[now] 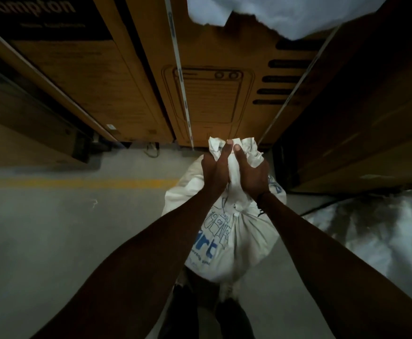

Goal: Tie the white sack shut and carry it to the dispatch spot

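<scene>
A white sack [234, 243] with blue print stands on the floor in front of my legs. Its gathered neck [234, 172] rises between my two hands, and the crumpled mouth fans out above my fingertips. A white tie [238, 212] cinches the neck just below my wrists. My left hand [216, 167] grips the neck from the left, thumb pointing up. My right hand [250, 174] grips it from the right, pressed close against the left one.
Tall brown cardboard cartons [212, 94] stand close ahead and another carton [359, 118] on the right. A yellow floor line [77, 183] runs across the grey concrete on the left. Pale wrapped bundles lie at the right [371, 236] and at the top [273, 13].
</scene>
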`<state>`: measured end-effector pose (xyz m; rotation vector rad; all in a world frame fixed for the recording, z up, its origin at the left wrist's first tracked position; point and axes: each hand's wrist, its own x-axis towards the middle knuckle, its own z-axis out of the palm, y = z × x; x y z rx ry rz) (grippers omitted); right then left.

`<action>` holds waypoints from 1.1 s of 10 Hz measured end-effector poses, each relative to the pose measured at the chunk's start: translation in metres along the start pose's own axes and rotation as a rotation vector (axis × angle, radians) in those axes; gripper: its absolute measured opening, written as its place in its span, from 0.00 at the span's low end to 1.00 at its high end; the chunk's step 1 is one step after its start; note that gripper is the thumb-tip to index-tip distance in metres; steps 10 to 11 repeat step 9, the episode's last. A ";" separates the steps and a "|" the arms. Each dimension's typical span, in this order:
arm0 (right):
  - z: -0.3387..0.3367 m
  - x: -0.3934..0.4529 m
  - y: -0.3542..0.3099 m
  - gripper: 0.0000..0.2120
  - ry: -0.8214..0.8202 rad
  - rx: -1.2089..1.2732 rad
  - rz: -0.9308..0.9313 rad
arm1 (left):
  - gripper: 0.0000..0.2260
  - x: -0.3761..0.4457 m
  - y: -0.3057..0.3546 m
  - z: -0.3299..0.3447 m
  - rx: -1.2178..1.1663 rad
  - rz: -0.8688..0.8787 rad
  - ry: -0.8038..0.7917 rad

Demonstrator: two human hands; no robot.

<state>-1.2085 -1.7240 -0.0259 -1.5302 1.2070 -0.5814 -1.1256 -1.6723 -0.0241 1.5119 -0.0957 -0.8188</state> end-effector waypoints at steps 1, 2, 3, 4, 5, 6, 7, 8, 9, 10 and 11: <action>0.002 0.002 0.023 0.24 0.036 -0.001 0.005 | 0.14 0.004 -0.018 0.001 0.054 0.019 -0.026; 0.008 0.001 0.063 0.30 0.069 0.063 0.063 | 0.11 0.004 -0.041 -0.002 0.094 -0.010 -0.047; 0.012 -0.007 0.101 0.46 0.112 0.097 0.245 | 0.08 0.000 -0.063 -0.012 0.149 -0.056 -0.107; 0.006 -0.018 0.110 0.34 0.028 0.077 0.268 | 0.07 -0.004 -0.079 -0.025 0.247 -0.074 -0.157; -0.008 -0.031 0.089 0.19 -0.080 0.041 0.265 | 0.13 -0.018 -0.071 -0.031 0.336 -0.079 -0.175; -0.033 -0.042 0.066 0.24 -0.141 0.033 0.250 | 0.18 -0.035 -0.042 -0.034 0.430 -0.125 -0.159; -0.067 -0.059 0.051 0.40 -0.191 -0.098 0.186 | 0.34 -0.052 -0.012 -0.043 0.556 -0.210 -0.187; -0.109 -0.088 0.017 0.41 -0.204 -0.167 0.127 | 0.37 -0.087 0.035 -0.053 0.629 -0.232 -0.182; -0.143 -0.119 -0.009 0.40 -0.212 -0.211 0.116 | 0.32 -0.132 0.079 -0.066 0.696 -0.175 -0.189; -0.143 -0.119 -0.009 0.40 -0.212 -0.211 0.116 | 0.32 -0.132 0.079 -0.066 0.696 -0.175 -0.189; -0.143 -0.119 -0.009 0.40 -0.212 -0.211 0.116 | 0.32 -0.132 0.079 -0.066 0.696 -0.175 -0.189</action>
